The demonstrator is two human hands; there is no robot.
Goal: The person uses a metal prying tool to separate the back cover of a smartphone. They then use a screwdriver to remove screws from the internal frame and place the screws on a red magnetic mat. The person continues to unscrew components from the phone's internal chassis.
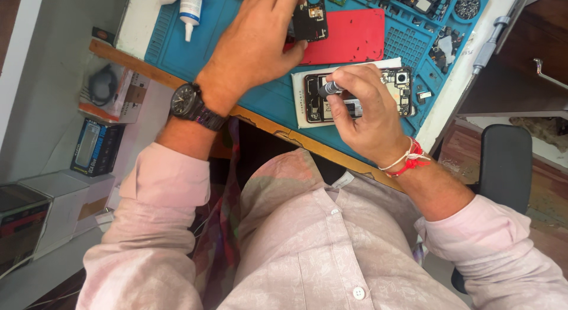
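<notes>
Setting: a blue repair mat covers the worktop; the person sits at its near edge, head camera looking down.
Opened phone: a phone with its back removed lies flat on a white pad near the mat's near edge, camera module toward the right, circuit boards and shields exposed.
Right hand: the right hand rests over the phone's middle; thumb and fingers are curled together, pinching a grey-handled screwdriver whose handle end juts left of the knuckles. The tip is hidden beneath the fingers.
Left hand: the left hand reaches toward the mat's far edge, fingers closed on a small black inner cover, held above the red back panel.
Thing relative to fingers: the phone lies directly under the right fingers, touching or nearly so; its two ends show on either side of the hand.
Handling, judged: the phone is likely light and stiff but fragile, with bare connectors; best held by its outer frame edges, not the boards.
Surroundings: a white bottle at the mat's far left corner; a dish of screws at the far right corner; loose small parts along the right edge.
</notes>
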